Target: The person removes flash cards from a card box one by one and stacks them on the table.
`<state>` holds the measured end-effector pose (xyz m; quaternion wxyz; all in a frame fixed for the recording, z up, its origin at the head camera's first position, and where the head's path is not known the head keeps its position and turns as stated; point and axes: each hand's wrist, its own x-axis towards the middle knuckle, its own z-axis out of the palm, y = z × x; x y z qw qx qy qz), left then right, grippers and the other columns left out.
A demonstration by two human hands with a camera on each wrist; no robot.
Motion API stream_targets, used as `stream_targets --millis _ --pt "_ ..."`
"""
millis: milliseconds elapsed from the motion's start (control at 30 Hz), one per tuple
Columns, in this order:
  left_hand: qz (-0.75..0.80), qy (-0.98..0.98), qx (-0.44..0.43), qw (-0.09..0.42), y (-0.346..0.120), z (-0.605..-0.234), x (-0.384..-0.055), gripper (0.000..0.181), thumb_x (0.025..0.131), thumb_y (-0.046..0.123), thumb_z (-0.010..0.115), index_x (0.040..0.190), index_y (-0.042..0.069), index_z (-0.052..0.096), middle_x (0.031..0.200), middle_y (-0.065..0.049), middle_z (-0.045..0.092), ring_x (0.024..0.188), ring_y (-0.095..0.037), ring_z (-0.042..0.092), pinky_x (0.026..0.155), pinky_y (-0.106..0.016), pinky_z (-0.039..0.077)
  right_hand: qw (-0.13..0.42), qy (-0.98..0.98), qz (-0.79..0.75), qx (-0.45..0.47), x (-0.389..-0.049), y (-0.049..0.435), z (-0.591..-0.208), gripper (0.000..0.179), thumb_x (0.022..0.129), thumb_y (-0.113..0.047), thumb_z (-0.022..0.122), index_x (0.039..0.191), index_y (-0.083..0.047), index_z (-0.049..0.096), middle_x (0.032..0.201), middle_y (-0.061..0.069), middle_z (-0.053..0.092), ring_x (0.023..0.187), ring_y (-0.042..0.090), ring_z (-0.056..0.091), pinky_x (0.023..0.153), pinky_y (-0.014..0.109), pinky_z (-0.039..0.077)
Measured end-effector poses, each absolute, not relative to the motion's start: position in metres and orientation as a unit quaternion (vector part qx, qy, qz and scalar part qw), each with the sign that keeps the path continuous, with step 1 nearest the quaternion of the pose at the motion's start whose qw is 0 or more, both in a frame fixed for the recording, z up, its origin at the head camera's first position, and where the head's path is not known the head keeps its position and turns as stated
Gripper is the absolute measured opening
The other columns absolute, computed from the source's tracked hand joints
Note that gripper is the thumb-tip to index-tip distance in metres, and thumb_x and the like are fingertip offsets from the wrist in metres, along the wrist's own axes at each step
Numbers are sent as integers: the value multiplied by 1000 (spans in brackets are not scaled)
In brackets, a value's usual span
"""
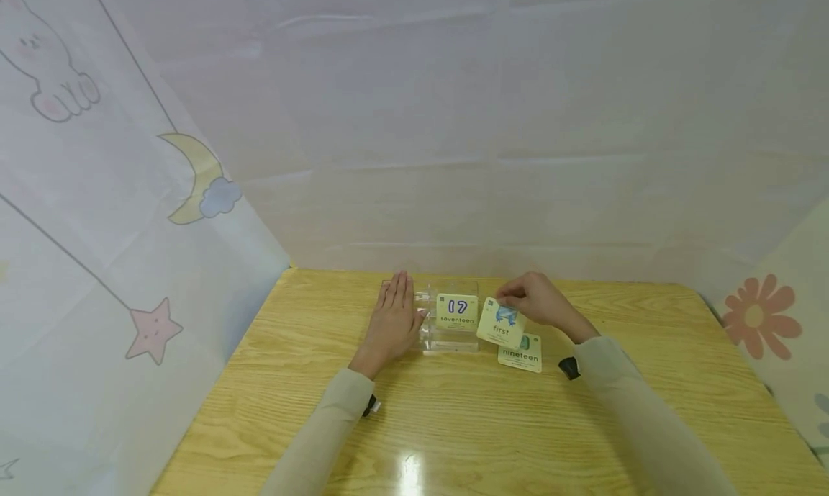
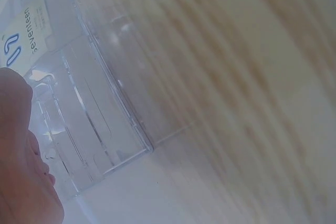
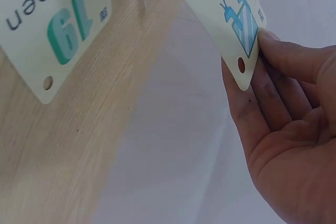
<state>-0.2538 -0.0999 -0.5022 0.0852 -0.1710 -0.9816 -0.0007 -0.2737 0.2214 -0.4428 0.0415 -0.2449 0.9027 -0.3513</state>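
My left hand (image 1: 393,317) lies with straight fingers on the left part of a clear plastic box (image 1: 455,343). On the box's right part rests a cream flash card marked 17 seventeen (image 1: 457,312). Between thumb and fingers my right hand (image 1: 540,305) pinches a "first" flash card (image 1: 497,330) by its upper corner, just right of the box. The raised card partly covers a "nineteen" flash card (image 1: 527,359) on the table. In the right wrist view, the "first" card (image 3: 239,30) shows a blue drawing and a punched hole.
The wooden table (image 1: 414,417) meets a pale cloth wall (image 1: 453,122) behind the box. Cloth with a moon and a star hangs at the left, and one with a red flower (image 1: 763,316) at the right. Dark straps (image 1: 570,368) sit at both wrists.
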Motion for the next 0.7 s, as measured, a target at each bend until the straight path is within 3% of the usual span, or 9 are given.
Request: stream_targets --millis 267,400,700 --pt "6 -981 -170 88 -101 -504 -255 77 103 55 4 157 1 -5 167 -16 -7 155 -27 -10 128 -45 2 62 903 -348 -246 -273 236 -451 18 95 -14 65 108 -8 76 110 13 75 92 19 73 76 33 61" --pt "12 -981 -169 91 -100 -504 -254 77 103 55 6 157 1 -4 167 -18 2 155 -28 -8 128 -45 4 72 902 -349 -243 -274 244 -458 18 95 -15 65 108 -8 76 110 13 75 92 18 72 76 33 60" --pt "1 -982 -172 81 -101 -504 -254 77 103 56 4 157 1 -6 164 -13 -19 155 -26 -14 128 -45 -1 98 900 -357 -231 -278 257 -470 22 94 -16 66 111 -5 75 113 16 74 96 24 72 77 36 60"
